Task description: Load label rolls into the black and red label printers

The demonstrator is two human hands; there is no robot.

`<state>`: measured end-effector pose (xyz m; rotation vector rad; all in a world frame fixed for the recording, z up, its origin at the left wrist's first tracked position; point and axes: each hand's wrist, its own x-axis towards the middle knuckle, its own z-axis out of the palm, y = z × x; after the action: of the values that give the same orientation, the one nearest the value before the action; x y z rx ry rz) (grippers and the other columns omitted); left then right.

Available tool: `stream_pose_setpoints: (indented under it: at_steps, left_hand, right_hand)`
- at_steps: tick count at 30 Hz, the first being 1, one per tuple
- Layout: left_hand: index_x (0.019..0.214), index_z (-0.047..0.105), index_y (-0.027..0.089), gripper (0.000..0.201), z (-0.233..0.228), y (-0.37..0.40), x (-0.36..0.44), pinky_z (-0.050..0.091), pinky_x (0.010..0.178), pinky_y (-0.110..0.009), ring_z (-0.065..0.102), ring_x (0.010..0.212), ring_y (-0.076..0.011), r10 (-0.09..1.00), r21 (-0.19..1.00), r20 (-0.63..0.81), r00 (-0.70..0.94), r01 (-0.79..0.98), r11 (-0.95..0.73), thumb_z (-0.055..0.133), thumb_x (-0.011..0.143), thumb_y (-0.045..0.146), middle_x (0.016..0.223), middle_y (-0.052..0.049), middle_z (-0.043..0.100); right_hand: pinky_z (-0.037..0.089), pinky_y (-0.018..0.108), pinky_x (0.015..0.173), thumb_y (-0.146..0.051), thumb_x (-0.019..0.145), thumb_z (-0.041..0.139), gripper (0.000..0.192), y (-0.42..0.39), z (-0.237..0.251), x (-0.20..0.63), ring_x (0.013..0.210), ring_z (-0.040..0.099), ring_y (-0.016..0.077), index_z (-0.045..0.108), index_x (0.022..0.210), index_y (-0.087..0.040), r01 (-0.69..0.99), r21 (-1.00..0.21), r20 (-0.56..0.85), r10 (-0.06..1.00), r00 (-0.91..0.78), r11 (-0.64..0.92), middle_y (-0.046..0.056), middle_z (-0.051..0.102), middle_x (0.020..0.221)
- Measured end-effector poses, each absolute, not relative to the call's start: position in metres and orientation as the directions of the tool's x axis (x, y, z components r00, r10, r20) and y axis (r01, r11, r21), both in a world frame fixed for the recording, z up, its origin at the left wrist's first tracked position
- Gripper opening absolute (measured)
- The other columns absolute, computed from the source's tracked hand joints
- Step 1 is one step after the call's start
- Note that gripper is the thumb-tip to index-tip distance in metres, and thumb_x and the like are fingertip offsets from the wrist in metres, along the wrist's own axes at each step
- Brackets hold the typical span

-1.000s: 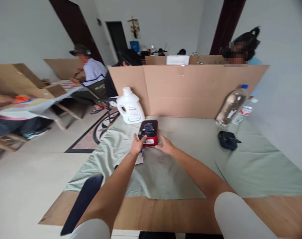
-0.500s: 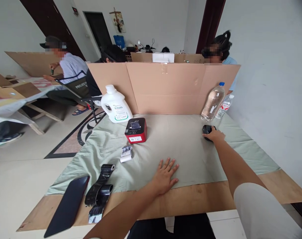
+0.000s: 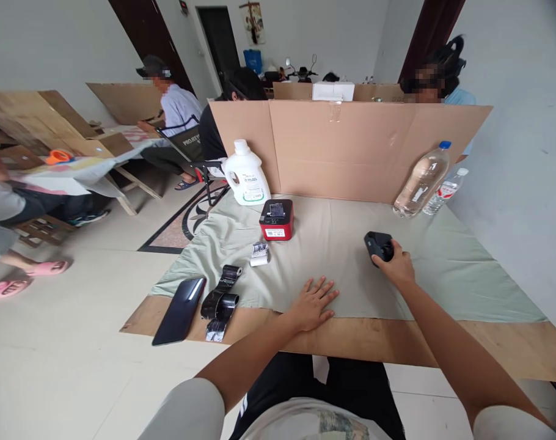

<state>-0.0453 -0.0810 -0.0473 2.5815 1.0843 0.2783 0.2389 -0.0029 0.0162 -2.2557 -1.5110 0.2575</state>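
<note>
Dragged nearer since before: small black device (image 3: pixel 379 245), gripped in right hand (image 3: pixel 396 266) on green-clothed surface (image 3: pixel 465 269). Left hand (image 3: pixel 312 304) flat, open. Beyond: red box (image 3: pixel 277 219), jug (image 3: pixel 245 173), bottle (image 3: pixel 421 181), cardboard wall (image 3: pixel 351 146), seated people.

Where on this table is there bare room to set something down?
Bare green cloth lies right of the right hand, and between the red label printer and the black device. The near-left corner is crowded: phone, black tape strip, small roll.
</note>
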Motion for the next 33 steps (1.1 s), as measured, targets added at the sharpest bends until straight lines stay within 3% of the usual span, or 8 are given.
stream_pose_setpoints:
  at_steps: [5, 10, 20, 27, 30, 33]
  left_hand:
    - [0.135, 0.045, 0.020, 0.044, -0.041, -0.071, -0.038, 0.028, 0.112, -0.042, 0.039, 0.132, -0.0196, 0.877, 0.642, 0.135, 0.462, 0.634, -0.432, 0.038, 0.093, 0.034, 0.136, -0.008, 0.051]
    - [0.134, 0.045, 0.016, 0.046, -0.044, -0.060, -0.029, 0.033, 0.110, -0.040, 0.042, 0.130, -0.0192, 0.947, 0.838, 0.162, 0.279, 0.468, -0.281, 0.032, 0.094, 0.035, 0.139, -0.010, 0.048]
    - [0.129, 0.050, 0.014, 0.047, -0.043, -0.066, -0.029, 0.031, 0.108, -0.045, 0.042, 0.127, -0.0247, 0.975, 0.757, 0.160, 0.154, 0.615, -0.221, 0.029, 0.095, 0.038, 0.133, -0.011, 0.054]
    - [0.116, 0.058, 0.016, 0.037, -0.040, -0.072, -0.033, 0.035, 0.102, -0.045, 0.044, 0.120, -0.0255, 0.984, 0.681, 0.144, 0.103, 0.711, -0.174, 0.034, 0.094, 0.032, 0.117, -0.010, 0.062]
    - [0.104, 0.062, 0.016, 0.027, -0.037, -0.066, -0.035, 0.040, 0.098, -0.041, 0.051, 0.111, -0.0236, 0.989, 0.707, 0.128, 0.072, 0.693, -0.142, 0.041, 0.090, 0.024, 0.107, -0.009, 0.065]
    - [0.101, 0.062, 0.016, 0.021, -0.034, -0.049, -0.034, 0.047, 0.089, -0.034, 0.059, 0.096, -0.0188, 1.000, 0.802, 0.021, 0.015, 0.597, -0.026, 0.047, 0.086, 0.018, 0.103, -0.008, 0.066]
  right_hand:
    - [0.045, 0.041, 0.084, -0.056, 0.070, 0.062, 0.080, -0.052, 0.002, 0.169, 0.097, 0.057, 0.0297, 0.038, 0.138, -0.023, 0.883, -0.461, 0.196, 0.961, 0.197, -0.087, 0.013, 0.052, 0.105]
    - [0.046, 0.043, 0.077, -0.054, 0.069, 0.063, 0.074, -0.069, -0.017, 0.125, 0.090, 0.056, 0.0300, 0.045, 0.133, -0.021, 0.875, -0.483, 0.307, 0.935, 0.179, -0.009, 0.012, 0.052, 0.098]
    - [0.045, 0.049, 0.079, -0.061, 0.077, 0.052, 0.075, -0.088, -0.033, 0.097, 0.091, 0.051, 0.0317, 0.043, 0.136, -0.015, 0.872, -0.489, 0.340, 0.922, 0.183, 0.007, 0.015, 0.047, 0.098]
    - [0.043, 0.054, 0.087, -0.049, 0.079, 0.058, 0.065, -0.098, -0.048, 0.098, 0.106, 0.048, 0.0354, 0.043, 0.136, -0.023, 0.890, -0.441, 0.392, 0.917, 0.077, 0.114, 0.019, 0.043, 0.123]
    - [0.040, 0.057, 0.091, -0.051, 0.079, 0.057, 0.065, -0.100, -0.048, 0.102, 0.119, 0.041, 0.0380, 0.043, 0.136, -0.024, 0.878, -0.445, 0.414, 0.910, 0.027, 0.176, 0.018, 0.034, 0.138]
    - [0.037, 0.056, 0.097, -0.049, 0.086, 0.047, 0.052, -0.095, -0.045, 0.109, 0.125, 0.037, 0.0355, 0.052, 0.129, -0.020, 0.846, -0.480, 0.432, 0.902, -0.003, 0.233, 0.018, 0.035, 0.140]
